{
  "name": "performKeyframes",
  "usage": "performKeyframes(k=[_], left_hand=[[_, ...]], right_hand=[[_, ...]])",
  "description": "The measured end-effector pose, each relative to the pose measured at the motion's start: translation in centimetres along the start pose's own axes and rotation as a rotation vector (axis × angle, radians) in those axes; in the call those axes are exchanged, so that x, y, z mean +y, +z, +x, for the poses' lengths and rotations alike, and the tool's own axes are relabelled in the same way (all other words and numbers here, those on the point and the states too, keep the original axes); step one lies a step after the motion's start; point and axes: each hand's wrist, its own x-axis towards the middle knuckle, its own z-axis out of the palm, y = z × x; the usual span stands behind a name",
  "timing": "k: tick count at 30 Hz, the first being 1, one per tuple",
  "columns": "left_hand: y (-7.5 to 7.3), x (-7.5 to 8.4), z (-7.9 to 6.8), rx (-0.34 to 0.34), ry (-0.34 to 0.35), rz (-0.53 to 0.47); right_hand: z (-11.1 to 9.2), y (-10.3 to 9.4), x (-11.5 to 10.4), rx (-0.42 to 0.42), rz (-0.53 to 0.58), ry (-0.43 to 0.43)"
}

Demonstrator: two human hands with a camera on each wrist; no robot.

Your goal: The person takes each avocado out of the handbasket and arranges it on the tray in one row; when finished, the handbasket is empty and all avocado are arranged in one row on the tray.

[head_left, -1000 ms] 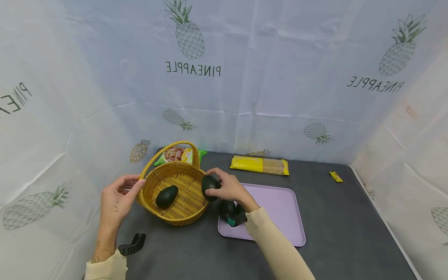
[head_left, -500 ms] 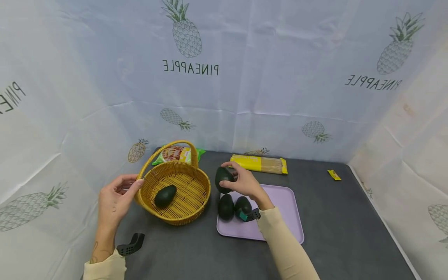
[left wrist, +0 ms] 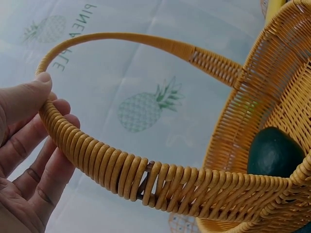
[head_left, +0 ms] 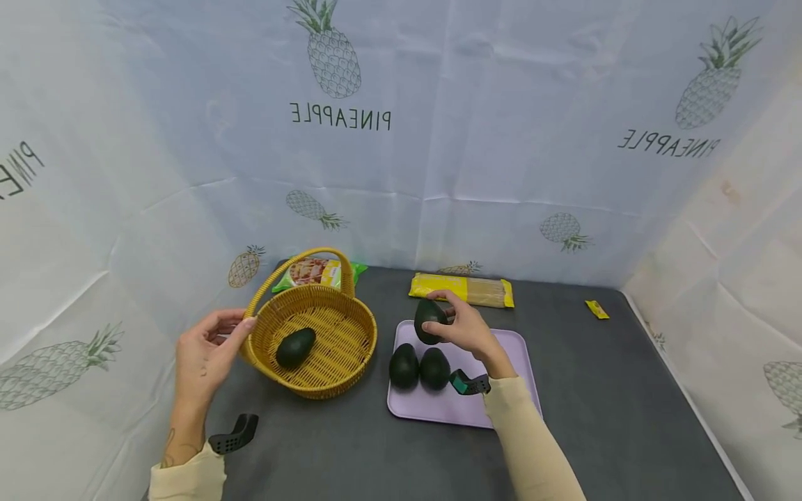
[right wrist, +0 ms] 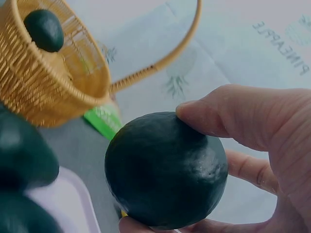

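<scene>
We take the woven basket [head_left: 332, 348] as our landmark: it is round, made of yellow-brown strands, and its handle [left wrist: 112, 167] is a high arch wound with smooth, thick coils, having one small gap where a dark core shows. At the left side of the basket, the left hand [head_left: 207, 358] pinches this handle between the thumb and the bent fingers. To the right of the basket, the right hand [head_left: 466, 327] is curled round a held avocado [right wrist: 165, 170], dark green, rounded and slightly glossy. In the head view this fruit appears over the far left part of the tray, but we cannot tell if it touches.

The tray [head_left: 464, 410], smooth, lilac and rectangular with rounded corners, lies just right of the basket. On it we see two egg-shaped avocados [head_left: 404, 367] side by side. One more avocado [head_left: 296, 348] lies inside the basket, tilted on the woven bottom.

Behind the basket there is a shiny green packet [head_left: 311, 271]; behind and to its right, a long yellow package [head_left: 461, 290] with a see-through part. All stand on the dark grey, matte tabletop [head_left: 313, 452].
</scene>
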Motion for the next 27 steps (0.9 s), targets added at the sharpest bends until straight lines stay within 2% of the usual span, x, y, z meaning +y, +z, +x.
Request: performKeyframes(k=[7, 15, 20, 27], left_hand=[[0.1, -0.1, 0.0, -0.008, -0.004, -0.012], [0.1, 0.1, 0.0, -0.009, -0.007, 0.011], [0.0, 0.1, 0.0, -0.011, -0.006, 0.013], [-0.1, 0.0, 0.0, -0.011, -0.012, 0.001]], right_hand=[[-1.6, -1.5, 2.7, 0.056, 0.026, 0.092], [-3.6, -3.0, 5.7, 0.084, 0.019, 0.181], [-4.7, -2.6, 7.7, 0.106, -0.017, 0.242], [-5.7, -1.3, 9.2, 0.119, -0.051, 0.265]])
